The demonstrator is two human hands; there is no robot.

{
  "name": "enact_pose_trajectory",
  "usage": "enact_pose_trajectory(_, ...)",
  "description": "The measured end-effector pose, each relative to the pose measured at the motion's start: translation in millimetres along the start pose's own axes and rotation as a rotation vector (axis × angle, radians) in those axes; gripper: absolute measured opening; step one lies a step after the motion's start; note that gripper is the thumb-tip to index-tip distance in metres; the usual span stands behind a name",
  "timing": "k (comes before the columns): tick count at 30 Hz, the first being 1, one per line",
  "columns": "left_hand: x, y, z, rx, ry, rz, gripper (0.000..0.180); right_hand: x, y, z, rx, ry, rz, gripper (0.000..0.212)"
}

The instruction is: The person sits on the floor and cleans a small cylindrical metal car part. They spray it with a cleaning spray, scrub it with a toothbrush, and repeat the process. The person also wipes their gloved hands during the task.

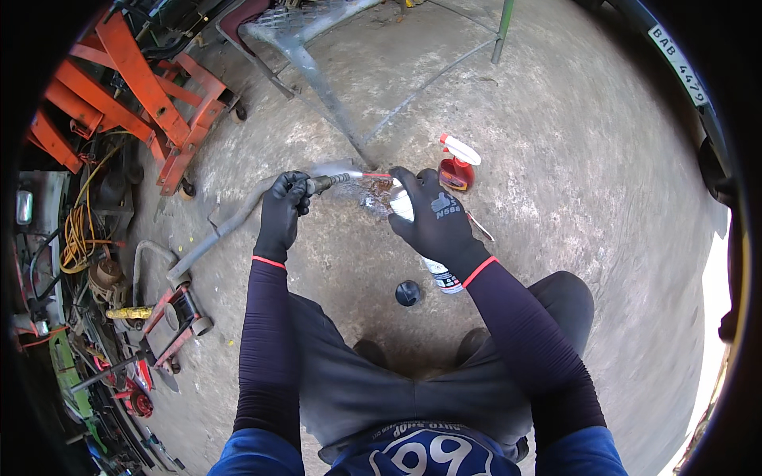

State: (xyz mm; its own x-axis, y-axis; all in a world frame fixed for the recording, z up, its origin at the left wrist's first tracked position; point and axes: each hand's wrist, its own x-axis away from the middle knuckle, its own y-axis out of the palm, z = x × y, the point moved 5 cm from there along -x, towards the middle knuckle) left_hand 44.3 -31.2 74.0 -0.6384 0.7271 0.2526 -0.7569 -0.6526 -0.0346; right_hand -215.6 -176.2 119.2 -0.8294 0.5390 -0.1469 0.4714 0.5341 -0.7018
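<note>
My left hand [283, 210], in a black glove, is closed around a short dark metal part [328, 182] with a ribbed tip pointing right. My right hand [435, 213], also black-gloved, grips a white spray can [402, 201]; the can's lower end [442, 275] shows below the wrist, its middle hidden by the hand. From its top a thin red straw [375, 174] points left at the metal part, and a pale mist [337, 168] spreads around the tip. On the floor beneath is a wet, shiny patch [377, 198]. A round black cap [408, 293] lies nearer me.
A red spray bottle [456, 170] with a white trigger top stands beyond my right hand. Near the wrist lies a thin tool [481, 228]. At left are an orange steel frame [147, 87] and a floor jack [175, 321]. A metal stand [333, 103] rises ahead; a vehicle [706, 127] is far right.
</note>
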Motion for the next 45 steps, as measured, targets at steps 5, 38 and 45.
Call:
enact_pose_trajectory(5, -2.7, -0.6, -5.2, 0.04, -0.002, -0.054, 0.013, 2.7, 1.8, -2.0, 0.013, -0.019, -0.001, 0.069)
enact_pose_trajectory(38, -7.4, -9.7, -16.6, 0.149, -0.158, 0.102, 0.014, 5.4, 8.5, -15.4, 0.051, -0.017, -0.045, 0.073)
enact_pose_trajectory(45, -9.2, -13.1, -21.1, 0.201, -0.21, 0.124, 0.016, 5.4, 0.5, -2.5, 0.048, 0.088, -0.081, 0.073)
